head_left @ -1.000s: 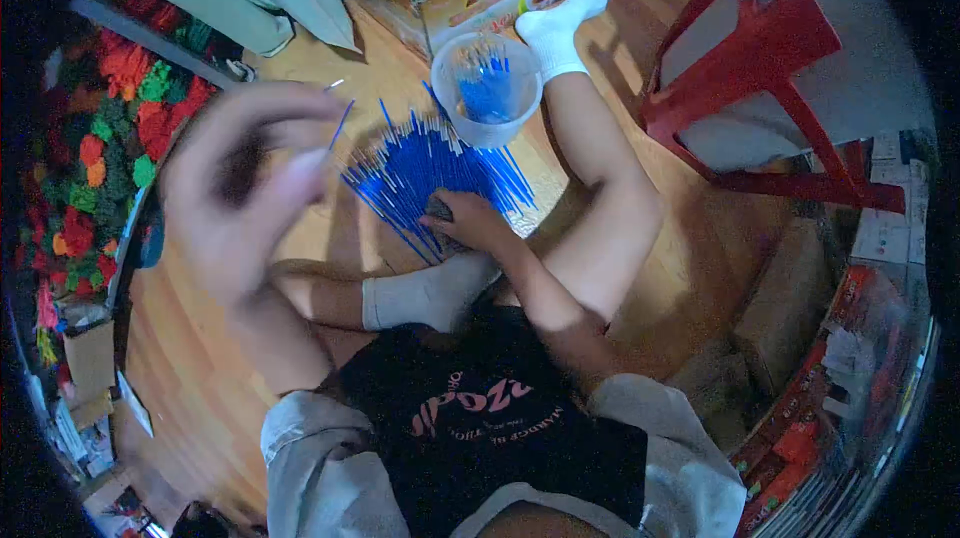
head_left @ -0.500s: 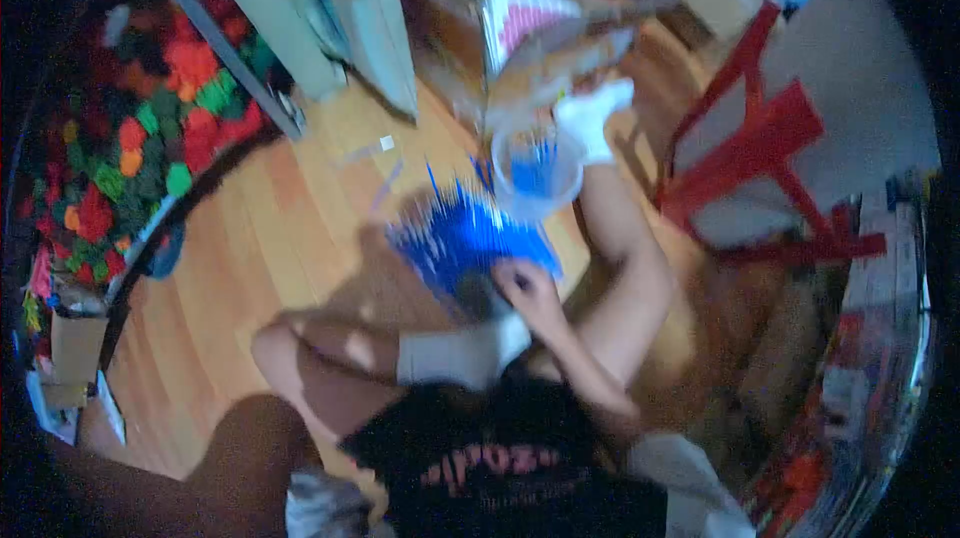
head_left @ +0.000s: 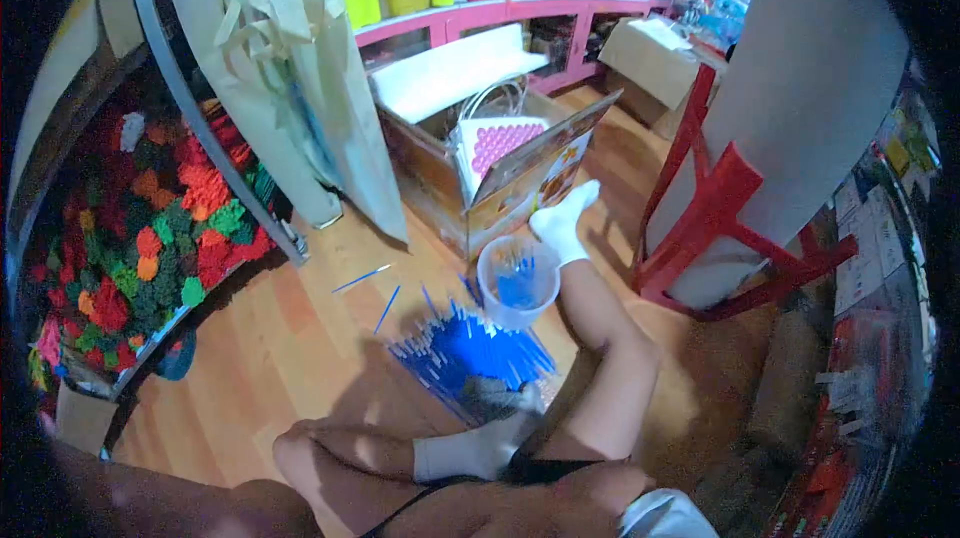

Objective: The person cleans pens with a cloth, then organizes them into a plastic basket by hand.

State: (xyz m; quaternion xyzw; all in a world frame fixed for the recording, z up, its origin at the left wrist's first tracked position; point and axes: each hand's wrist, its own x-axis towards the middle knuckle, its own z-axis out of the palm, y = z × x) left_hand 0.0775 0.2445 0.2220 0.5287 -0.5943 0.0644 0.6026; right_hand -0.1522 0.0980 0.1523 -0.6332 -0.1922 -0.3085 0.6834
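Neither my left hand nor my right hand can be made out. A dense pile of thin blue sticks (head_left: pixel 480 343) with pale tips lies on the wooden floor between my bent legs. A foot in a white sock with a grey sole (head_left: pixel 490 443) rests against the near side of the pile. Just behind the pile stands a clear round plastic tub (head_left: pixel 518 283), with blue showing inside. Two loose sticks, one blue (head_left: pixel 387 309) and one blue and white (head_left: pixel 361 279), lie left of the tub. My other white-socked foot (head_left: pixel 566 222) is beyond the tub.
An open cardboard box (head_left: pixel 430 173) stands behind the tub. Bundles of red, green and orange yarn (head_left: pixel 150 248) fill the left side. A red-framed stand (head_left: pixel 720 208) is at the right. Pink shelves (head_left: pixel 460 20) hold bright containers at the back.
The view has tilted up, so the pile and tub appear lower and the shelves show. My right hand, earlier beside the near edge of the pile, no longer shows there.
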